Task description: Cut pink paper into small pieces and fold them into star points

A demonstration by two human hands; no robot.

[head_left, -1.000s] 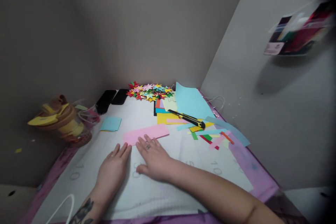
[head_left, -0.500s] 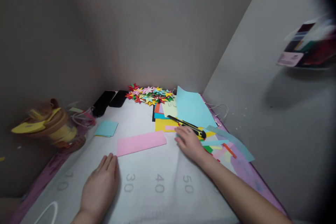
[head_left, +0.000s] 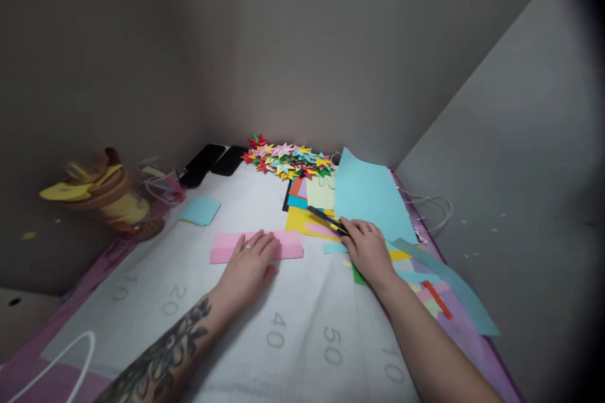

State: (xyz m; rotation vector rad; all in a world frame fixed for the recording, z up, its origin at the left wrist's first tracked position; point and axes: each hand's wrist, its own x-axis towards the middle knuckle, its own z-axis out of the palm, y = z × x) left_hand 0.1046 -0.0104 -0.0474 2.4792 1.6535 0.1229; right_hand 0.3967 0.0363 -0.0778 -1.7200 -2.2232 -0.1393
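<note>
My left hand [head_left: 250, 264] lies with its fingers stretched across a folded pink paper strip [head_left: 288, 244], covering the strip's middle. Toward the right, my right hand [head_left: 368, 245] is closed around the handle of a black and yellow utility knife [head_left: 325, 219]. The knife's front end points up and left over a yellow paper sheet [head_left: 297, 220]; its rear is hidden by the hand. Small light blue paper squares [head_left: 201, 210] are stacked to the left of the pink strip.
Folded paper stars [head_left: 283, 160] are heaped at the back wall, near two black phones [head_left: 230, 160]. A large light blue sheet [head_left: 371, 189] and paper scraps [head_left: 437, 299] cover the right side. At the left edge stands a pot holding tools [head_left: 111, 195].
My left hand has moved from the strip's lower left corner onto its middle. My right hand has shifted from beside the knife onto its handle. The pink strip lies straighter, and the view has turned.
</note>
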